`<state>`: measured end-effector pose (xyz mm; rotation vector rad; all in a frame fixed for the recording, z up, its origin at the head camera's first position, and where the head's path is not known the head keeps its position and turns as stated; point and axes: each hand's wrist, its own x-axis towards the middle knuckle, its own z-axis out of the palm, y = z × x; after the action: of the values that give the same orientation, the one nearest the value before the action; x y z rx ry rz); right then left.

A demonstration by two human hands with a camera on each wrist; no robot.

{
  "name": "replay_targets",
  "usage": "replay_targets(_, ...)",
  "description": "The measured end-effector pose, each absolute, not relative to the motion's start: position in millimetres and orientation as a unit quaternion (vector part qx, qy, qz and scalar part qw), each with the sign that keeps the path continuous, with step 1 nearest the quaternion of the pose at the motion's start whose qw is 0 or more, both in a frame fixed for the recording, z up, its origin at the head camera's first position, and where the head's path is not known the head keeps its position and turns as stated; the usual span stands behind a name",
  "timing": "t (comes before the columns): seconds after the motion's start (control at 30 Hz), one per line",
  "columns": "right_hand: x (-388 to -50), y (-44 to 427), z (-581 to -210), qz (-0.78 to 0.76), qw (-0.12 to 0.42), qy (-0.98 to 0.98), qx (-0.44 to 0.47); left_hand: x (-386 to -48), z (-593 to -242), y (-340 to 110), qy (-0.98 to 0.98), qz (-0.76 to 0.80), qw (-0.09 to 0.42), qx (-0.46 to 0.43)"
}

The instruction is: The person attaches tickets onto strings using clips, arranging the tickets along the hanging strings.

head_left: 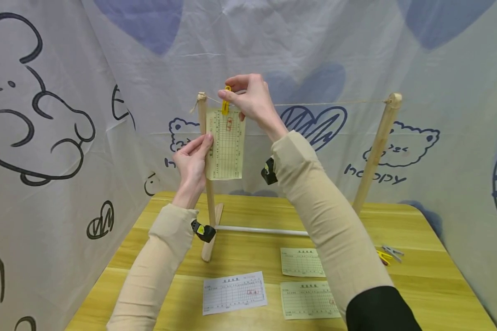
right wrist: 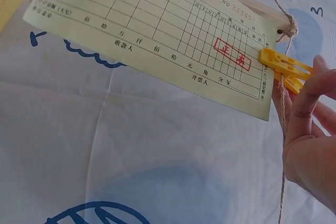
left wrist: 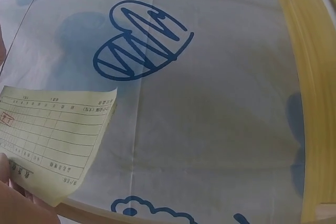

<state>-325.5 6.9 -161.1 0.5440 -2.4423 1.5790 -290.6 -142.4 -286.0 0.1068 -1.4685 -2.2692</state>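
A yellow-green printed receipt slip [head_left: 228,151] hangs lengthwise beside the left post, just under the twine [head_left: 331,103]. My left hand [head_left: 193,161] pinches its left edge between thumb and fingers. With thumb and fingers my right hand [head_left: 250,99] grips a yellow clothespin [head_left: 225,103] at the slip's top edge. In the right wrist view the clothespin [right wrist: 286,65] overlaps the end of the slip [right wrist: 157,40], close to the twine [right wrist: 283,145]. The left wrist view shows the slip's lower part [left wrist: 58,135] and a bit of my left hand [left wrist: 23,205].
Wooden posts [head_left: 377,147] carry the twine, with a white rod [head_left: 265,231] low between them. On the wooden table [head_left: 174,276] lie a white slip [head_left: 234,293] and two yellow-green slips [head_left: 308,301], partly behind my right sleeve. Yellow and grey clothespins [head_left: 391,253] lie at the right.
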Motion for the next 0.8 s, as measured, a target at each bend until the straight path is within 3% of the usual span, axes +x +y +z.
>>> replay_targets(0.23,-323.9,11.1,-161.4,0.547,0.086,-0.813,0.182,-287.5,-293.2,-143.3,-0.57,-0.789,0.22,0.062)
replay_targets(0.53,-312.8,26.3,-173.0,0.574,0.131,-0.778,0.219,-278.8,-317.8,-144.3,-0.621,-0.751,0.211,0.083)
replay_targets(0.8,-295.6,43.4,-185.7,0.613,0.167,-0.733,0.242,-273.2,-341.5,-142.6,-0.602,-0.78,0.149,0.09)
